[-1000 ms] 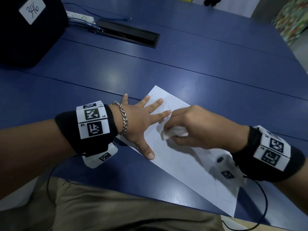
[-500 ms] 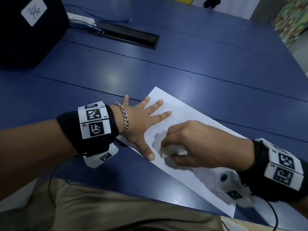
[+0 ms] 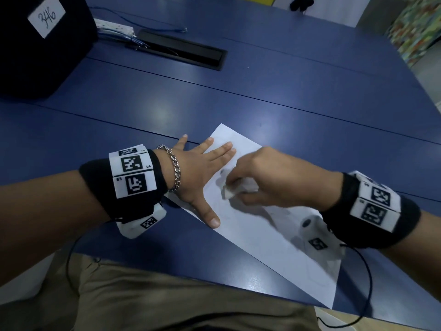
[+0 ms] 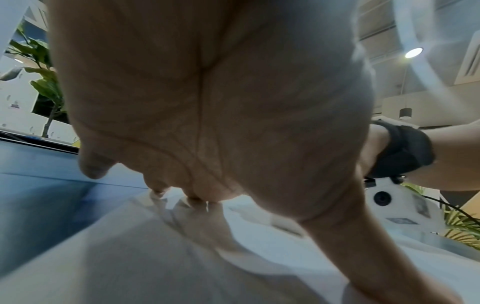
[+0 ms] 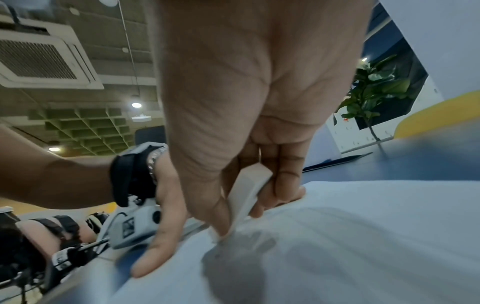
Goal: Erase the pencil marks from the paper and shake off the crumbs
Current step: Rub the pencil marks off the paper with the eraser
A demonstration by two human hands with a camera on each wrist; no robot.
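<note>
Handwritten "346" on white label point(image 3: 46, 16), black box point(image 3: 35, 56)

Dim overhead ceiling light, soft shadows on the paper point(image 3: 262, 235), blurred right hand point(image 3: 269, 180), warped wrist-view edges.

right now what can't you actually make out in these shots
- Pencil marks: on the paper, head view, too faint; motion blur and the right hand cover the rubbed spot.
- Crumbs: too small in every view.
- Eraser: mostly hidden by pinching fingers, right wrist view; smeared in head view.
- Left hand: its palm fills the left wrist view, hiding the paper beyond.
- Paper's near corner: beyond the table edge, head view.
</note>
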